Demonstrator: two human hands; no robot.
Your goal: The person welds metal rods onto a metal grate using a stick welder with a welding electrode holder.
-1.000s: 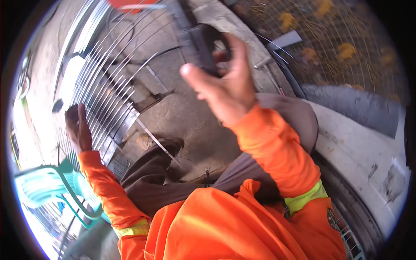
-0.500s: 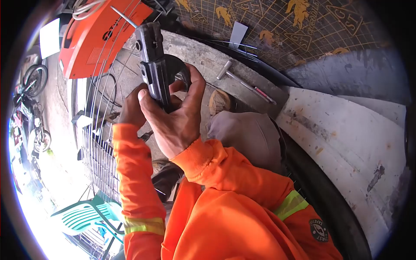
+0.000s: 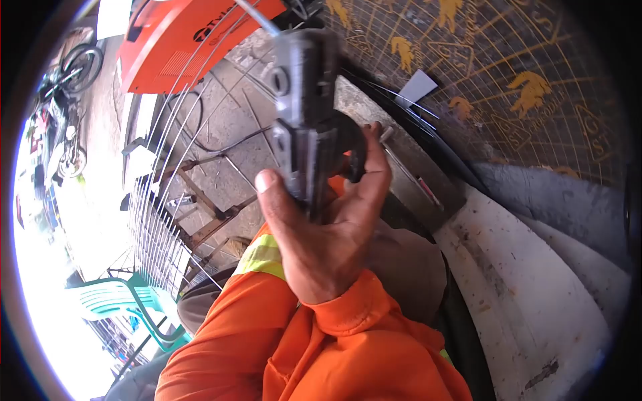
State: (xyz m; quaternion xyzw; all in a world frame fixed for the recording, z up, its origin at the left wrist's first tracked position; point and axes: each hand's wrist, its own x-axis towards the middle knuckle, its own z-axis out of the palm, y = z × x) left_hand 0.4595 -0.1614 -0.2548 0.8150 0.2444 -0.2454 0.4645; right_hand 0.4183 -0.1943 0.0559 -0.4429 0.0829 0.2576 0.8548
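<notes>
My right hand (image 3: 324, 247) is closed round a black electrode holder (image 3: 304, 127) raised close to the camera, thumb on its left side and fingers on the right. A curved black lever (image 3: 351, 144) stands out from its right side. From the holder's top end a thin grey welding rod (image 3: 257, 17) slants up to the left. My left sleeve (image 3: 261, 257), with a yellow band, runs up behind the right hand; the left hand itself is hidden there. The holder is slightly blurred.
An orange machine (image 3: 194, 47) stands at the upper left, near thin metal rods (image 3: 150, 220) and a rusty frame (image 3: 207, 217). A green plastic chair (image 3: 127, 297) is lower left. A T-handled tool (image 3: 401, 160) lies on a concrete ledge to the right, beside white sheets (image 3: 515, 267).
The electrode holder and right hand have come nearer the camera and shifted right. My left hand, seen beside the holder before, is now hidden behind the right hand. The view has turned left.
</notes>
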